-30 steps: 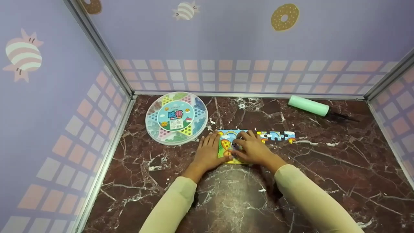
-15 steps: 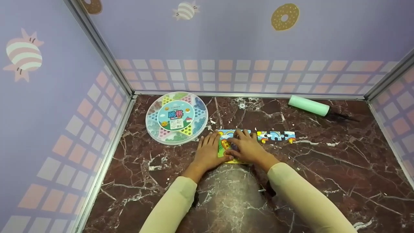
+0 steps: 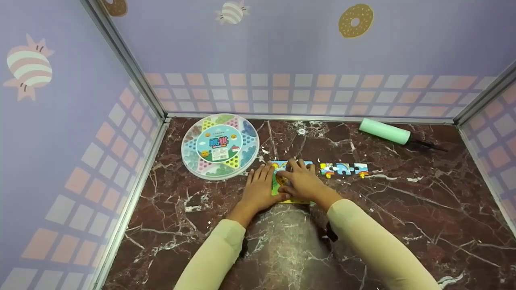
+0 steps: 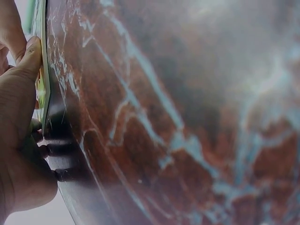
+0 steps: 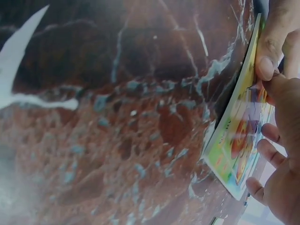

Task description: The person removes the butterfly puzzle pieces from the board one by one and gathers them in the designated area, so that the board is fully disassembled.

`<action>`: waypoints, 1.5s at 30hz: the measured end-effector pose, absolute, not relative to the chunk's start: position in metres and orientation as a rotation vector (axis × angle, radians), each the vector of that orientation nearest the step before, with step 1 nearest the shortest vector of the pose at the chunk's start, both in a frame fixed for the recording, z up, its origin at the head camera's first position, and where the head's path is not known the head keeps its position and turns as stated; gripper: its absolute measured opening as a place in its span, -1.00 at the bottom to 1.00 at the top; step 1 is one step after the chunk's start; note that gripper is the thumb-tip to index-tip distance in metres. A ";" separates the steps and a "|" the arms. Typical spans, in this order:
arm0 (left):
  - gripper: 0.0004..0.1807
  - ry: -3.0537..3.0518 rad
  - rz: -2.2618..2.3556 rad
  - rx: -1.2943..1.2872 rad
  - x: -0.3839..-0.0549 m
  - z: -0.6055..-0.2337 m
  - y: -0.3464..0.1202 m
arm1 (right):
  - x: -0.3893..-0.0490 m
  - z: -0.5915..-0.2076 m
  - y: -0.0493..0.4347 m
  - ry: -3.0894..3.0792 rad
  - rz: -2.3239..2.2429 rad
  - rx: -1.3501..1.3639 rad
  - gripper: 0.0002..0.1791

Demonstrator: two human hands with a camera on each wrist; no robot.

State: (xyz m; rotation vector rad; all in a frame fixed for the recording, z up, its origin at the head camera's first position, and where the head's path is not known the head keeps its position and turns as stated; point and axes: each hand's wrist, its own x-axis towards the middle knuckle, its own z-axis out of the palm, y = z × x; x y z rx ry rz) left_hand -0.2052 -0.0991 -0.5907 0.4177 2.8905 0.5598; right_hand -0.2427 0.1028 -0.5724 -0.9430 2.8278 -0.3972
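Note:
A jigsaw puzzle board [image 3: 275, 188] with a bright cartoon print lies flat on the dark marbled table. My left hand [image 3: 260, 191] rests along its left side, fingers straight, with the thumb [image 4: 31, 55] over the near edge in the left wrist view. Over the middle of the board [image 5: 222, 147], my right hand [image 3: 305, 183] has its fingers bent downward; the right thumb is close to the left one. Whether the right fingers pinch a puzzle piece is hidden. Just right of the board, several loose jigsaw pieces [image 3: 343, 168] lie in a row.
A round Chinese checkers set [image 3: 204, 168] under a clear lid sits at the back left. At the back right lies a pale green cylinder [image 3: 385, 131] with a dark thin end. A small round white disc [image 3: 301, 132] is near the patterned back wall [image 3: 282, 44].
My right hand has slid a little to the left across the puzzle board, toward the left hand. The left hand, the board and the loose pieces have stayed in place.

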 end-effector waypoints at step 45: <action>0.24 2.874 0.608 0.430 -0.210 -0.601 -0.102 | -0.244 -0.568 0.089 2.772 -0.459 -0.798 -0.10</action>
